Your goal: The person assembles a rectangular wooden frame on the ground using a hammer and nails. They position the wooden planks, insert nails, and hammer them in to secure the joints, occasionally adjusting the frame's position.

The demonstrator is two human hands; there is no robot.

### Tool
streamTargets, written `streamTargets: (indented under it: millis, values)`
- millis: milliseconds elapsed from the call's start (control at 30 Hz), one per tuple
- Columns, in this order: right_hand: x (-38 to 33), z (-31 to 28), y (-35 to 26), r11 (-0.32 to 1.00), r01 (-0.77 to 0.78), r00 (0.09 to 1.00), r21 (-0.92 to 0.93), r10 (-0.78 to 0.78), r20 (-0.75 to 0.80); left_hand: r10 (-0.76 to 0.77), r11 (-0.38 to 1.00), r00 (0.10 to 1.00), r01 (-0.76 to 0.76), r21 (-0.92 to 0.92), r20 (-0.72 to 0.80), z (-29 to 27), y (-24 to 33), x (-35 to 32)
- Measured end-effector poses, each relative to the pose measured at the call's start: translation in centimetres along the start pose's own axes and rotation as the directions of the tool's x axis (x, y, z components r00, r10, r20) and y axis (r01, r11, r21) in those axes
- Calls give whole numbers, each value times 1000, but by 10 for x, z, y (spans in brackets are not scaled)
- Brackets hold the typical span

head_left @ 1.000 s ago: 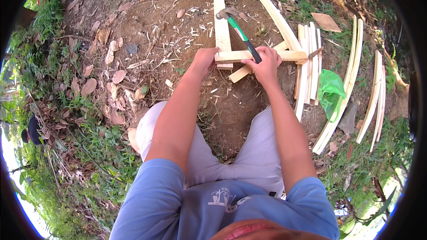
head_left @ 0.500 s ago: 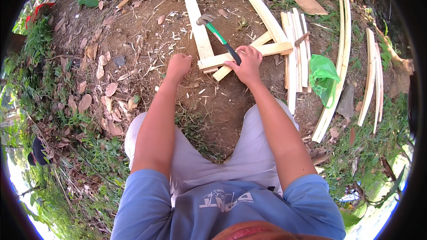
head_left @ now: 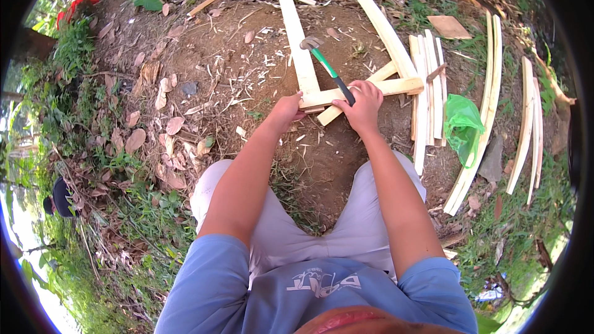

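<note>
Honestly, I'd have kept the short, pale wooden crosspiece (head_left: 399,87) pressed flat and fussed over its left end. The left hand (head_left: 286,112) looked pinched around that end, while the right hand (head_left: 365,105) gripped the green-and-black-handled steel claw hammer (head_left: 324,63) over it. The crosspiece lay across the near ends of two long, pale wooden planks (head_left: 297,37), bare and straight-edged.

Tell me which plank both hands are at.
The crosswise plank: left hand at its left end, right hand, gripping the hammer, near its middle. Unlike the slanting plank beneath, it runs side to side.
</note>
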State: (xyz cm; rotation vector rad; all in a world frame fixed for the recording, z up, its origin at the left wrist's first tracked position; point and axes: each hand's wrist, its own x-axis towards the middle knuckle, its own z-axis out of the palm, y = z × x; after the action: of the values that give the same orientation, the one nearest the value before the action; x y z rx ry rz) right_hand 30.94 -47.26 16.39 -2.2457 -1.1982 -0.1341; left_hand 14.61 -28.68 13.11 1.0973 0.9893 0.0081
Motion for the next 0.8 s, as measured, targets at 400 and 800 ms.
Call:
streamTargets:
  millis: [400, 800]
  values:
    - [40, 13, -5, 997, -80, 992, 2, 79, -94, 143, 957, 951, -203, -206, -273, 11, 39, 4]
    - [115, 44, -11, 993, -114, 993, -10, 114, 0, 100, 866, 907, -282, -413, -409, -8, 95, 68]
